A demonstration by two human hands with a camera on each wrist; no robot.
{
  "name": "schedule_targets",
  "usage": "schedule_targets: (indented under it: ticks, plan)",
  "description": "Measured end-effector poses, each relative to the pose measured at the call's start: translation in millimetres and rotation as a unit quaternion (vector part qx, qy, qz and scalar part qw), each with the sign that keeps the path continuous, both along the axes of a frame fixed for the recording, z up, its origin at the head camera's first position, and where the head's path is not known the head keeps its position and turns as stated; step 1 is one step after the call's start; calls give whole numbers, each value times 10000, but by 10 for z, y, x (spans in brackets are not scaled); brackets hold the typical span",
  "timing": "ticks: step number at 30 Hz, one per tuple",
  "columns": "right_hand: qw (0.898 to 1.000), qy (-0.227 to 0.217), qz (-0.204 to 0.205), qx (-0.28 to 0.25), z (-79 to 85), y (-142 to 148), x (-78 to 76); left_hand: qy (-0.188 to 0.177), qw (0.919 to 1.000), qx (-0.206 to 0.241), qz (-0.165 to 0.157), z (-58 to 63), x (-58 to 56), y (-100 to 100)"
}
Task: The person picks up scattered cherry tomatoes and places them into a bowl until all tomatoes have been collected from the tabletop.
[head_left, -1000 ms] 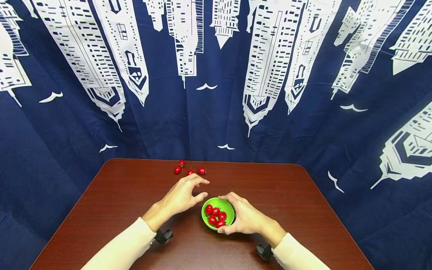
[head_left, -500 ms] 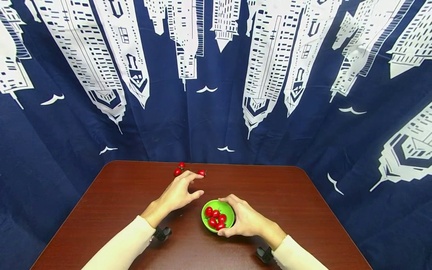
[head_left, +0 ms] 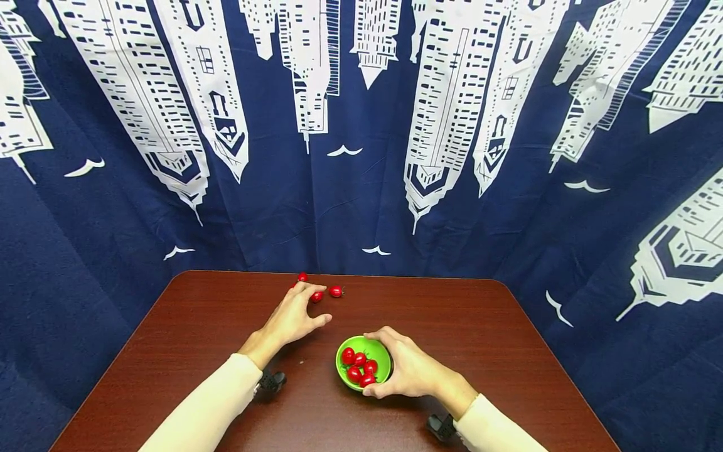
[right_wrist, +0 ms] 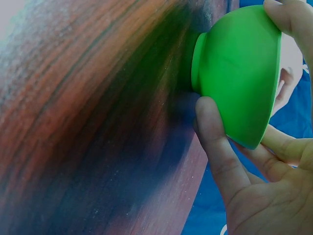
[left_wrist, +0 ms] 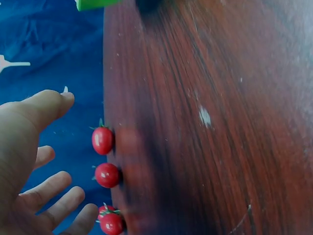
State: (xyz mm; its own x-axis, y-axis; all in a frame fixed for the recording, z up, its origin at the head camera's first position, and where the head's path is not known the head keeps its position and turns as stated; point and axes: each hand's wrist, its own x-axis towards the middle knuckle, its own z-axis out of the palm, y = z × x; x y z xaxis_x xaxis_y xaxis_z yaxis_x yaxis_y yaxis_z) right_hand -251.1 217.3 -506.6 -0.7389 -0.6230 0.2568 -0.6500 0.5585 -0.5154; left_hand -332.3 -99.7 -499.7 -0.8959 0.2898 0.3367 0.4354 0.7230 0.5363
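My right hand [head_left: 415, 367] holds a small green bowl [head_left: 380, 353] by its side, thumb at the near rim and fingers round the far side. In the right wrist view, fingertips rest against the outer wall of the bowl [right_wrist: 239, 73]. Several red cherry tomatoes [head_left: 354, 374] lie inside it. With fingers spread and nothing in it, my left hand [head_left: 288, 320] is over the table, left of the bowl. Just beyond its fingertips lie loose cherry tomatoes [head_left: 336, 291], one partly hidden by the fingers. The left wrist view shows these cherry tomatoes [left_wrist: 107, 175] with green stems.
A brown wood-grain table [head_left: 480, 326] bears everything, its back edge close behind the loose tomatoes. Behind it hangs a dark blue cloth [head_left: 350, 207] printed with white buildings and birds. A small pale mark [left_wrist: 204, 116] shows on the tabletop.
My left hand has drifted left, away from the bowl, uncovering one loose tomato and partly covering another. My right hand stays on the bowl, which has not visibly moved on the table.
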Motion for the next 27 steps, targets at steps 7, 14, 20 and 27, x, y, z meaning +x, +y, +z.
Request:
schedule_targets:
  ticks: [7,14,20,27]
  plan:
    - [10000,-4,-22,47,-18,0,4,-387,9991,68,143,-75,-94,-6]
    - [10000,-15,-5,39,-11,3,8,-504,9986,-18,179,-113,-214,4]
    - [10000,-70,13,9,0,5,0,-545,9982,-149,180,-117,-314,13]
    - [10000,-33,1,37,-5,10,-1,-673,9973,-277,127,-144,-386,58]
